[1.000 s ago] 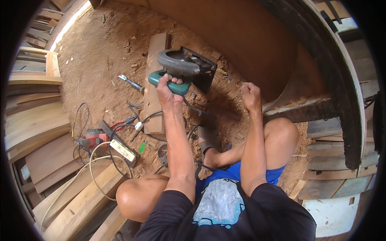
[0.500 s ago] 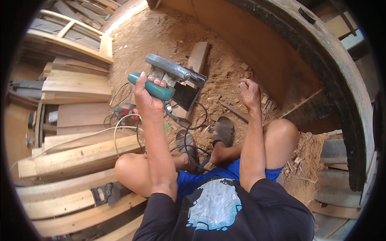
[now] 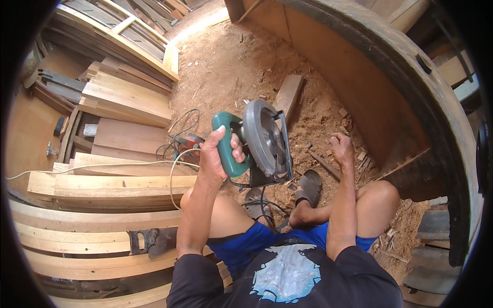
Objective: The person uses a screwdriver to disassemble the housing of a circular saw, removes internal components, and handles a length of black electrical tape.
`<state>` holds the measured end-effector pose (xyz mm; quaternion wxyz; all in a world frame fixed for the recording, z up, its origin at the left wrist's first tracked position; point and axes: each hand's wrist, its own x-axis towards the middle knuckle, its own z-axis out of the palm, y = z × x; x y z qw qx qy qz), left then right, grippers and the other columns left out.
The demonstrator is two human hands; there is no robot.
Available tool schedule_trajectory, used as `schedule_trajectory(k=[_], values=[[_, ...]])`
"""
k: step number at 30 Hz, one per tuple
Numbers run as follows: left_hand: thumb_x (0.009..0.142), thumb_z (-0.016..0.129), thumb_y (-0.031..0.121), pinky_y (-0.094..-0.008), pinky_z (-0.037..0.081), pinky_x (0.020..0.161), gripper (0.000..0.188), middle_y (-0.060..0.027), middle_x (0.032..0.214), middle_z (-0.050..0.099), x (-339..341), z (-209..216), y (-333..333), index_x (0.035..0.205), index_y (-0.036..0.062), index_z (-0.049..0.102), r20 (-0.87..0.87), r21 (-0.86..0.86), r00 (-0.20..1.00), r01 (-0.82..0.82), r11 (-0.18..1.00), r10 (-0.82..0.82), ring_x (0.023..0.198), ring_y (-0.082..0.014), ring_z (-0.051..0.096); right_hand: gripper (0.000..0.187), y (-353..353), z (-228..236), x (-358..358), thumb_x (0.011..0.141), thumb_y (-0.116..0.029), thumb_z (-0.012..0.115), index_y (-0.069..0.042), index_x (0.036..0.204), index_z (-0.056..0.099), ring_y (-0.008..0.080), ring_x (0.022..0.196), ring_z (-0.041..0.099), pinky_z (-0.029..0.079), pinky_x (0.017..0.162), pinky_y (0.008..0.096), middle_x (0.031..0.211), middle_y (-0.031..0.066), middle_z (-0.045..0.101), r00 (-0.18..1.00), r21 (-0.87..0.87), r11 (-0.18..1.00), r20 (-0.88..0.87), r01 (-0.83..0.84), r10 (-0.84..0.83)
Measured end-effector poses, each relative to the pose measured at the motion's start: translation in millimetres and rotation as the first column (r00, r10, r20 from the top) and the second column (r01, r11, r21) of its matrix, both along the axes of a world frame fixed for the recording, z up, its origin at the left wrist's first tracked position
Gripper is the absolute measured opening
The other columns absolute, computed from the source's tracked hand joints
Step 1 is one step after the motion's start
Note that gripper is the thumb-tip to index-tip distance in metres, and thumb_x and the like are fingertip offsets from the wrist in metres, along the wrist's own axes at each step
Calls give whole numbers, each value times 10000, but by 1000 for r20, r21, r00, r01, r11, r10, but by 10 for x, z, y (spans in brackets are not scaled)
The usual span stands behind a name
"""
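A circular saw (image 3: 267, 141) with a grey round blade guard and a green handle is held up in front of me. My left hand (image 3: 221, 151) is wrapped round that handle, with the thumb on top. The saw's dark base plate stands upright on the right side, and its black cord (image 3: 263, 203) hangs toward my feet. My right hand (image 3: 342, 148) is raised above my right knee, apart from the saw. Its fingers are curled in, and nothing shows in them; the palm is hidden.
Stacked planks (image 3: 123, 185) line the left side, with a handsaw (image 3: 149, 241) lying on them. A red power tool (image 3: 190, 143) rests on the sawdust-covered ground near a wooden block (image 3: 289, 96). A large curved wooden structure (image 3: 411, 77) rises at the right.
My left hand has turned the circular saw, so its guard now stands more upright and faces right. The view has shifted left. My right hand stays curled.
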<state>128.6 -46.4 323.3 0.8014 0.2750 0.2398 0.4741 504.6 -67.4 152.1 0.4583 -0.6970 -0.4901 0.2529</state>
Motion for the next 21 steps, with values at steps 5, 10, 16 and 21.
schedule_trajectory(k=[5,10,16,21], values=[[1044,463,480,-403,505,587,480,-142,812,592,63,-139,126,1163,31,585,125,27,987,100,995,-103,640,-267,604,321,41,-154,41,891,-214,589,21,1049,740,277,895,728,546,823,383,930,211,748,996,-103,994,86,39,-30],[1034,437,552,-395,504,580,586,-137,807,582,78,-297,427,1225,15,570,171,66,976,125,990,-135,636,-258,597,316,106,-186,-21,895,-212,591,22,1047,740,332,924,735,543,847,407,954,253,738,995,-219,975,98,31,-10],[1035,440,525,-435,471,646,518,-156,857,567,98,-423,840,1137,32,559,267,-98,951,-132,986,154,710,-273,556,329,123,-202,-29,912,-204,561,40,1055,729,336,922,725,540,837,427,950,251,729,977,-252,968,205,-9,63],[1018,479,459,-473,478,686,384,-145,828,581,-121,-304,1057,1071,88,563,305,-85,865,-391,917,397,728,-297,573,322,235,-409,-829,906,-204,585,30,1064,738,365,912,716,549,850,473,978,265,724,844,-506,785,183,-359,504]])
